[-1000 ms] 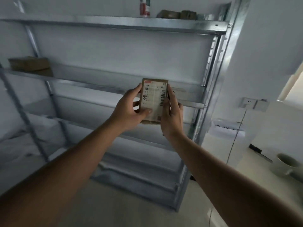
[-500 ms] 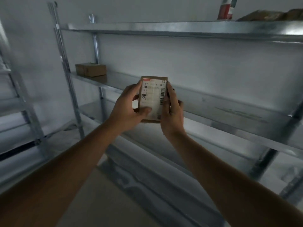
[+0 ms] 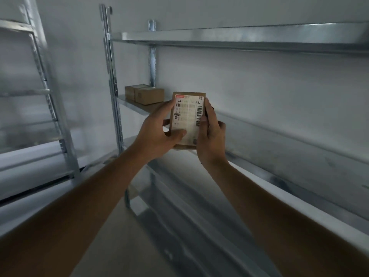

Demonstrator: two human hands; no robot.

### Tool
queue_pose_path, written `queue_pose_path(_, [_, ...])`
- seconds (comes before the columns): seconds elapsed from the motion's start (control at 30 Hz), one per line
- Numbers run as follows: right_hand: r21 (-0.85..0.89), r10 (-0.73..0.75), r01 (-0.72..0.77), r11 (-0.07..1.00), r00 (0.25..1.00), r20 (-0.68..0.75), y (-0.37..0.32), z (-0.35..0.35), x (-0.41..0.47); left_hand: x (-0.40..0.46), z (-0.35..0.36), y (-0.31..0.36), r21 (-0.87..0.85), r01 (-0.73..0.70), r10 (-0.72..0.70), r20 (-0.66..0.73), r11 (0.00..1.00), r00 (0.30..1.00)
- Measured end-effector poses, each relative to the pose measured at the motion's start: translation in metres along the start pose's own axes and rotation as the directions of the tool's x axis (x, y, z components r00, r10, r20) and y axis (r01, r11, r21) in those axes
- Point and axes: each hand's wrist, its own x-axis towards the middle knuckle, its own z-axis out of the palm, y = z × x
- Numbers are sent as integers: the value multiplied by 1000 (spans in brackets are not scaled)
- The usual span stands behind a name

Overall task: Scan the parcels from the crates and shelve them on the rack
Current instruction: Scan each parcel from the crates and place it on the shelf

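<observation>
A small brown parcel [image 3: 188,114] with a white shipping label and barcode is held upright in front of me, label facing the camera. My left hand [image 3: 157,132] grips its left side with the thumb across the lower label. My right hand [image 3: 209,132] grips its right edge, fingers curled behind. The parcel hangs just in front of the middle shelf [image 3: 279,140] of the metal rack [image 3: 113,80], which runs from centre to the right.
Two brown cardboard boxes [image 3: 144,94] sit at the left end of the middle shelf. An upper shelf [image 3: 239,36] crosses above. A second metal rack [image 3: 50,100] stands at the left. Lower shelves and pale floor lie below my arms.
My view has swung left along the rack, so the boxes on the shelf now sit just left of the parcel. Both hands keep the same hold on the parcel.
</observation>
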Motion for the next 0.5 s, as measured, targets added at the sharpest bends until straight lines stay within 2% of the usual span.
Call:
queue_pose_path(0.27, [-71,48,-52,996,997,-56,33,140,76,82,-72,-132,-45,40,-37,67,998,997])
queue_pose_path(0.5, [-130,111,-125,984,988,-111,52,231,144,162,-119,-224,-54,12,-4,150,998,989])
